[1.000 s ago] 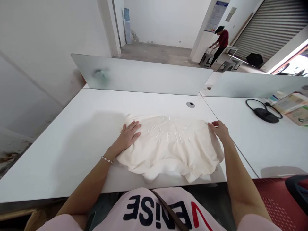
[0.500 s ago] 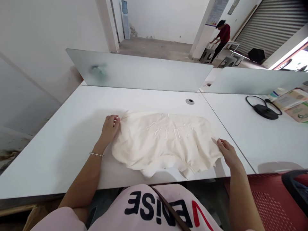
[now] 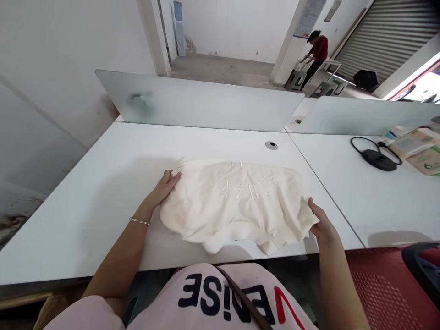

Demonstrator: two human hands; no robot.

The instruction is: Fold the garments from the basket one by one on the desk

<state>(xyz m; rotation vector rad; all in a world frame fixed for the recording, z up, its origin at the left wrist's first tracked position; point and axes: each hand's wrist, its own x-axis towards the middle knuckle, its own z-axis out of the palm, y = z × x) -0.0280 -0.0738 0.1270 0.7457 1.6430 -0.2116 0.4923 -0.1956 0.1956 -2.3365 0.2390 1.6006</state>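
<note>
A cream sweatshirt [image 3: 227, 197] with raised, outlined letters lies folded and slightly rumpled on the white desk [image 3: 137, 144]. My left hand [image 3: 164, 188] grips its left edge near the far corner, thumb on top and fingers tucked under the cloth. At the near right corner, my right hand [image 3: 323, 225] holds the edge between the thumb above and fingers mostly hidden beneath. The neckline side of the sweatshirt faces me, close to the desk's front edge.
A frosted divider [image 3: 206, 103] runs along the desk's back. To the right lie a black round device with a cable [image 3: 378, 159] and boxes [image 3: 421, 144]. A red chair [image 3: 388, 284] stands at the right front. Farther off, a person [image 3: 316, 52] bends over stools.
My left hand has gone from lying flat on the sweatshirt to gripping its left edge. My right hand has slid nearer along the right side and taken the near corner.
</note>
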